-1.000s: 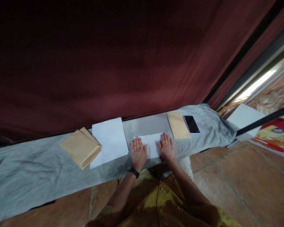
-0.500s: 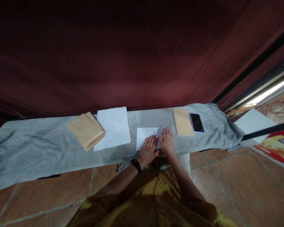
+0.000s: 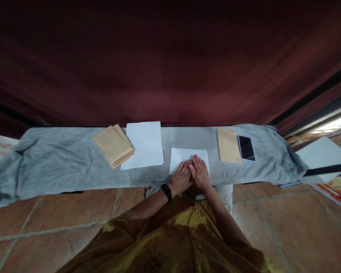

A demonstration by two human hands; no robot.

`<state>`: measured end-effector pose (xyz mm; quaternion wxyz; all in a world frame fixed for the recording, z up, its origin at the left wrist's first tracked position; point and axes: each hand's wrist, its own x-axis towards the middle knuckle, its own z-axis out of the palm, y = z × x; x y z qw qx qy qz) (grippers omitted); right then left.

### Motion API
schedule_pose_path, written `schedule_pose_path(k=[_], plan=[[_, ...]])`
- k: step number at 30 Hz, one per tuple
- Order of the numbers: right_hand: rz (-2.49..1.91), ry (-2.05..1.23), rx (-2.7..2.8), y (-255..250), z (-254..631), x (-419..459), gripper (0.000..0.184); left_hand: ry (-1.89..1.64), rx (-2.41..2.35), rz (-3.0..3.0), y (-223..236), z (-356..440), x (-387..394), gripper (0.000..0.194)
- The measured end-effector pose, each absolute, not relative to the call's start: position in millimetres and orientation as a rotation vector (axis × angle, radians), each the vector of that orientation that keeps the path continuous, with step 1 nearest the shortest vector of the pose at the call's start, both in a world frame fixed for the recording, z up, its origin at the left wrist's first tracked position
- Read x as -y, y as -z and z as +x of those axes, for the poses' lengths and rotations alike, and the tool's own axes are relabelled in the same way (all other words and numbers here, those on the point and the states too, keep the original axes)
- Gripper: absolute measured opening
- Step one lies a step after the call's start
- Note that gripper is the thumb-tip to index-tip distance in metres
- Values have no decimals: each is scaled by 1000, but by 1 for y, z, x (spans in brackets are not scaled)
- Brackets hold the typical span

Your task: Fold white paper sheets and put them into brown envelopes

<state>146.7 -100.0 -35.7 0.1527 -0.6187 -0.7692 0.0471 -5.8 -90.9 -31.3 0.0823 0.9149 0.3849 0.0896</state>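
Note:
A white sheet of paper (image 3: 178,156), apparently folded, lies crosswise in front of me on a grey cloth. My left hand (image 3: 182,176), with a black band on its wrist, rests flat on the paper's near part. Right beside it, my right hand (image 3: 199,173) lies flat too, its fingers stretched over the paper's right half. The two hands touch at the thumbs. Left of them is a stack of larger white sheets (image 3: 144,144). Several brown envelopes (image 3: 110,143) overlap its left edge. A single brown envelope (image 3: 229,145) lies to the right of my hands.
A phone (image 3: 246,148) lies just right of the single envelope. The grey cloth (image 3: 68,159) covers a long narrow surface. A dark red curtain (image 3: 159,76) hangs behind it. At the right stand a dark bar (image 3: 329,169) and a white panel (image 3: 324,155).
My right hand has moved closer to the left, and the two now meet over the paper. The paper's right part shows more. The whole view has shifted slightly.

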Motion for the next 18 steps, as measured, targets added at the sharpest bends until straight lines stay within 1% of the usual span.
schedule_pose_path(k=[8,12,18], plan=[[-1831,21,2154,42,155,106,57,-272,-1251,2727,24,-19,93,65],[-1887,101,2065,48,165,111,59,-309,-1409,2702,25,-35,92,67],[-1937,91,2029,52,172,115,61,-297,-1717,2572,25,-46,83,62]])
